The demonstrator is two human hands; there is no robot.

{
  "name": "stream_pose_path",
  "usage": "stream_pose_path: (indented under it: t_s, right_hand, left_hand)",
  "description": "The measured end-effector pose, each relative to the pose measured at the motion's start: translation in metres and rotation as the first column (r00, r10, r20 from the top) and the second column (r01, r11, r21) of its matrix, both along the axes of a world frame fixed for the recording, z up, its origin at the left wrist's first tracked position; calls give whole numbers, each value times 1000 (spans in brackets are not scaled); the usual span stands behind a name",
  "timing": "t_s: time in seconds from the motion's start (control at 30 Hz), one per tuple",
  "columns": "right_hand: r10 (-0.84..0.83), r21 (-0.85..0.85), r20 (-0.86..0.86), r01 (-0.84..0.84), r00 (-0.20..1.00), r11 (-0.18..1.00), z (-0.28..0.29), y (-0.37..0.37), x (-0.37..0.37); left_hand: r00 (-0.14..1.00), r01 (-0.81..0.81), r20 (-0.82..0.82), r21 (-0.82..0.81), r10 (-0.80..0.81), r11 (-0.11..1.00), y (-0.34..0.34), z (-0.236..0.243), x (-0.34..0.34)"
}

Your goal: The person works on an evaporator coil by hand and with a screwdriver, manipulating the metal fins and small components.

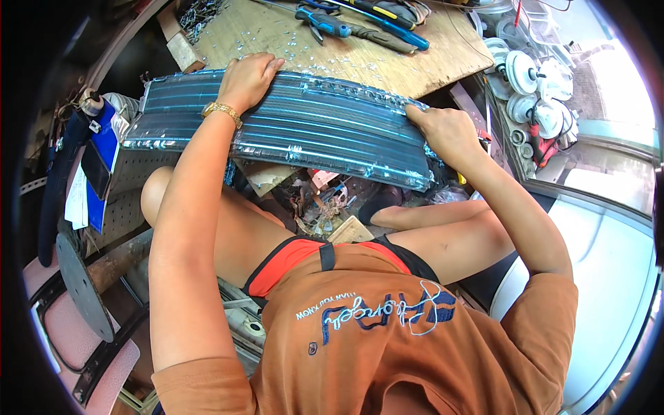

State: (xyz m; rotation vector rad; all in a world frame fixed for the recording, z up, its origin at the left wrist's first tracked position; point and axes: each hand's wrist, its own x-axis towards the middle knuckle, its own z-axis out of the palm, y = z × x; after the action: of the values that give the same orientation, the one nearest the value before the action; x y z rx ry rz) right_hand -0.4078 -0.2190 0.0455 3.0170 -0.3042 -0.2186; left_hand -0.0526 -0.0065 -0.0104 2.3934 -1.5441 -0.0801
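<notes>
A long, dark panel with shiny bluish lengthwise lines, like a bundle of strips in glossy wrapping, lies across in front of me above my thighs. Its far edge rests against the near edge of a wooden board. My left hand is closed over the far edge, left of the panel's middle, its fingertips mostly hidden. At the right end, my right hand grips the far corner, thumb along the edge and the other fingers partly out of sight. I cannot make out exactly what kind of thing the panel is.
Screwdrivers and pliers lie on the wooden board among small metal bits. White round plastic parts crowd the right side. A blue clipboard hangs at left, above a round metal plate. Scraps lie below the panel.
</notes>
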Motion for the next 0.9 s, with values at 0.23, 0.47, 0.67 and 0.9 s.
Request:
stream_pose_path:
  t_s: [0.23, 0.47, 0.67, 0.9]
  right_hand:
    - [-38, -37, -15, 38, 999, 999, -3, -14, -31]
    - [-46, -38, 17, 46, 999, 998, -8, -18, -40]
    - [-128, -155, -142, 105, 982, 982, -31, -74, -140]
    - [-284, 155, 169, 259, 944, 953, 7, -105, -61]
  left_hand:
    - [1000, 11, -2, -5, -11, 1000, -1, 1, 1]
    - [1000, 8, -11, 9, -8, 1000, 0, 4, 0]
    - [1000, -6, -9, 47, 6, 999, 0, 1, -7]
    - [999, -44, -14, -16, 44, 999, 10, 7, -5]
